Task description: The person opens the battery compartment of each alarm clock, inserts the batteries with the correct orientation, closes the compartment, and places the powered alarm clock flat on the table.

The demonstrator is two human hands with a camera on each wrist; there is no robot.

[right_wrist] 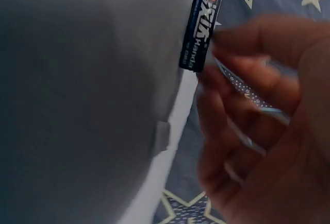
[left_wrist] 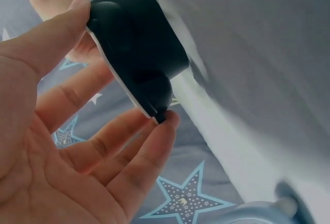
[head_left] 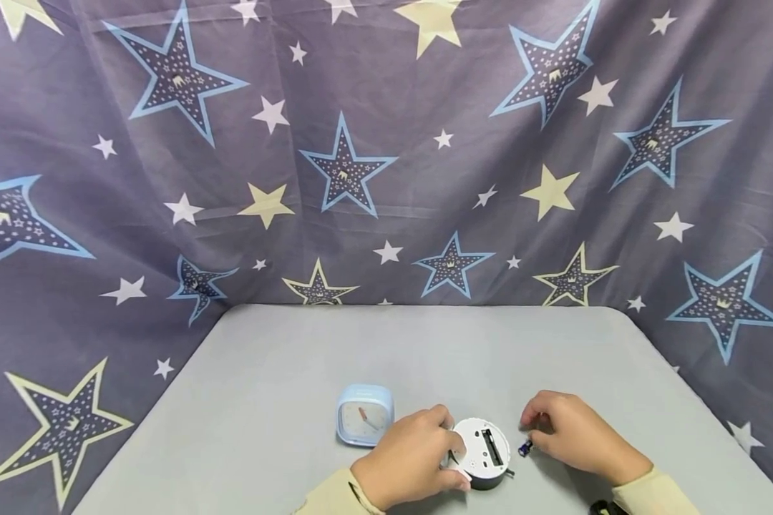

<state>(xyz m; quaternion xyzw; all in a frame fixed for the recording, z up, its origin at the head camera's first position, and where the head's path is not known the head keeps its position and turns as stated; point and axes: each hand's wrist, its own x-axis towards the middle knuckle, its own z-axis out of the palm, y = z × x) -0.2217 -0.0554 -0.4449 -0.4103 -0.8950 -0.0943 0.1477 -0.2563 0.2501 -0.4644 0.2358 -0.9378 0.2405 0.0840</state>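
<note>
My left hand (head_left: 419, 458) grips a round black clock (left_wrist: 139, 33) by its rim, thumb on one side and fingertips on the other. Its white back (head_left: 483, 447) faces up in the head view, with a long dark battery slot (head_left: 492, 448) and small knobs; its face is hidden. To the right of the clock, my right hand (head_left: 570, 433) pinches a small dark blue battery (right_wrist: 200, 28) between thumb and fingers, close over the table. White lettering shows on the battery's side in the right wrist view.
A light blue square clock (head_left: 364, 415) stands just beyond my left hand, its dial toward me. The grey table (head_left: 283, 372) stretches back to a purple star-patterned curtain (head_left: 386, 186). A black object (head_left: 605, 507) shows by my right sleeve at the bottom edge.
</note>
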